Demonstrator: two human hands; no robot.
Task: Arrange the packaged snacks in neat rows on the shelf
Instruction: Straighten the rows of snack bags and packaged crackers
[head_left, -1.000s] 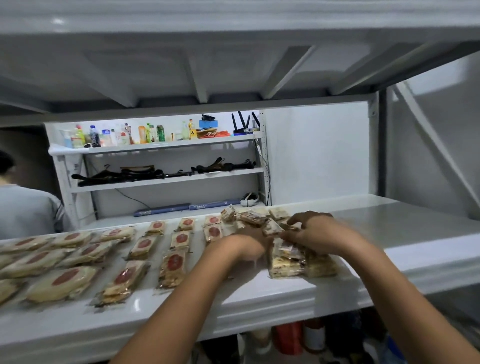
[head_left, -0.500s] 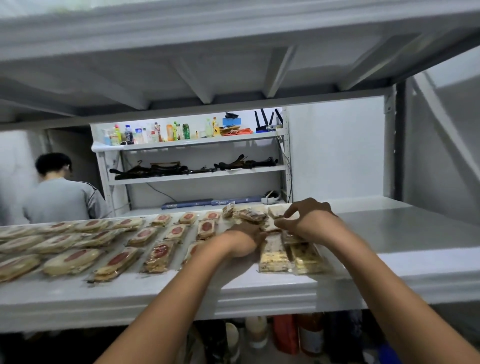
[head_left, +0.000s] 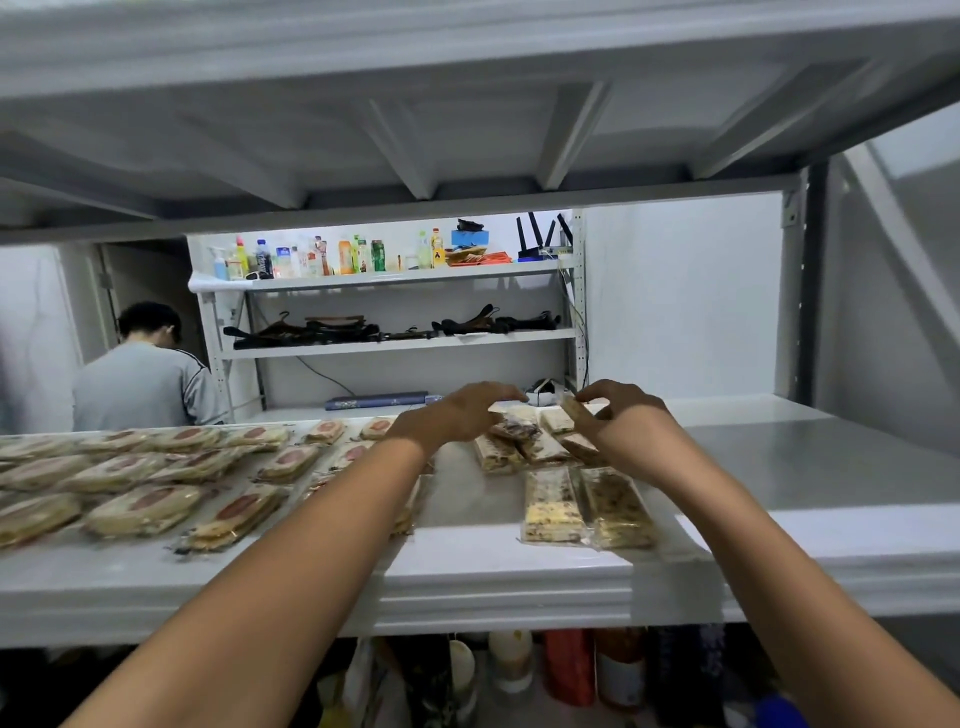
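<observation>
Reaching farther back than before, right hand pinches a rear snack pack, left hand with grip apart.

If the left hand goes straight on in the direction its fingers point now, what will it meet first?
Probably the small snack pack that the right hand pinches. The left hand points rightward at it across a short gap. Depth is unclear, though.

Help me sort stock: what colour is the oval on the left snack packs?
Red; the snack packs show it best in head view.
</observation>
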